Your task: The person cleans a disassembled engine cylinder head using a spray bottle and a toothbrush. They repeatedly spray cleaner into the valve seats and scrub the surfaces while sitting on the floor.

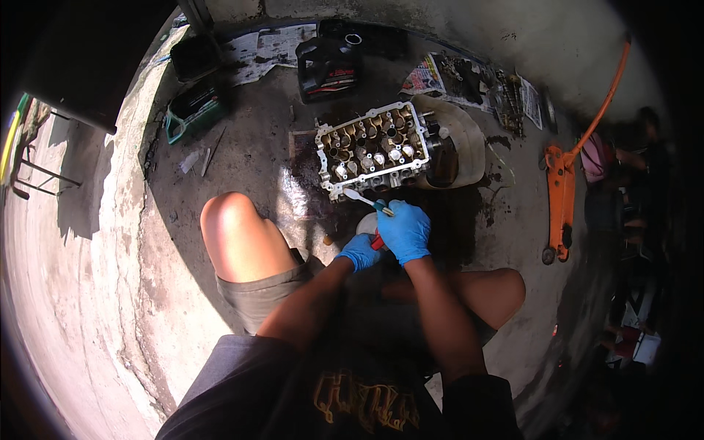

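Both my hands wear blue gloves and work close together in front of an engine cylinder head [374, 143], which lies on the floor with its valve side up. My right hand [405, 229] is closed around a toothbrush [359, 196] with a white head and a green part on its handle. The brush head is at the near edge of the cylinder head; contact cannot be judged. My left hand [358, 252] is closed at a small red object [378, 240], mostly hidden by the gloves. A pale rounded thing [368, 223] shows between the hands, partly covered.
Behind the cylinder head stands a black oil jug [327, 72]. A beige basin [469, 139] sits at its right. Newspaper with dark metal parts [466, 77] lies by the wall. An orange floor jack [561, 198] stands right; a green-edged container [194, 114] is far left.
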`<state>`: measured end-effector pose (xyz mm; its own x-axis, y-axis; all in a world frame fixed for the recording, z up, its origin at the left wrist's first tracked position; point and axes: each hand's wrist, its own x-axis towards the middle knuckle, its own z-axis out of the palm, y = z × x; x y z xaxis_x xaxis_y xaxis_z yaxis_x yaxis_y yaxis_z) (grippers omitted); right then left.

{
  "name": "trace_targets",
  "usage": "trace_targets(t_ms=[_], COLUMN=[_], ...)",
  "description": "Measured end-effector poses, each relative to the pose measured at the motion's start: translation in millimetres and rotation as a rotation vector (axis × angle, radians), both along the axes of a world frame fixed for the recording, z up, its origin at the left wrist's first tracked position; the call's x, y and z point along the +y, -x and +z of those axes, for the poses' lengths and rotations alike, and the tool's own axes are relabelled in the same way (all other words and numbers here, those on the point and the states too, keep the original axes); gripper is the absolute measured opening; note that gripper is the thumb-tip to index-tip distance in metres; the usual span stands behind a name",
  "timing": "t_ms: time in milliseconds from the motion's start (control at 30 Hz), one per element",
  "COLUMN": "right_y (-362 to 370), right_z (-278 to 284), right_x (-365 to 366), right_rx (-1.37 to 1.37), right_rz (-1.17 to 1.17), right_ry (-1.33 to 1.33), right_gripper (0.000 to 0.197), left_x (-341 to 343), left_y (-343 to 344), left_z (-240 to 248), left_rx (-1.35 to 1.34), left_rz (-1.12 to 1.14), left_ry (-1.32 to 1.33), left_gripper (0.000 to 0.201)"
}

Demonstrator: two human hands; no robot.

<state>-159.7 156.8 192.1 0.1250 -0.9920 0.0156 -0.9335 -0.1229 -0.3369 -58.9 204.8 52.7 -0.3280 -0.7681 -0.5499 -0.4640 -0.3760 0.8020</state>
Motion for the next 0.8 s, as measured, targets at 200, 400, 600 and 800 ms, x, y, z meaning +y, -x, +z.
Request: trace_targets(t_ms=[200, 400, 600, 800], right_y=[-0.3, -4.5, -6.8, -11.4], right_z=[-4.7, 6.5, -0.1, -6.7], right_x=[7.9, 2.6, 5.9, 5.2], right_rx=[0.029, 0.027, 0.05, 0.018], right_rz=[-0.144, -0.033, -0.131, -0.077], right_ry=[0.131, -0.097, 0.054, 0.048], right_gripper=[0.039, 0.038, 0.032, 0.036], left_x=[10.5, 9.2, 9.3, 7.2], left_y=[-0.4, -0.2, 0.5, -4.4], left_z=[-14.6, -11.0, -7.2, -2.5], left_rx=[-0.045, 0.004, 0.035, 0.033], left_rz=[-0.017, 0.027, 0.088, 0.027], left_ry=[0.069, 0.0, -0.047, -0.107], left_gripper=[0.039, 0.039, 0.039, 0.054])
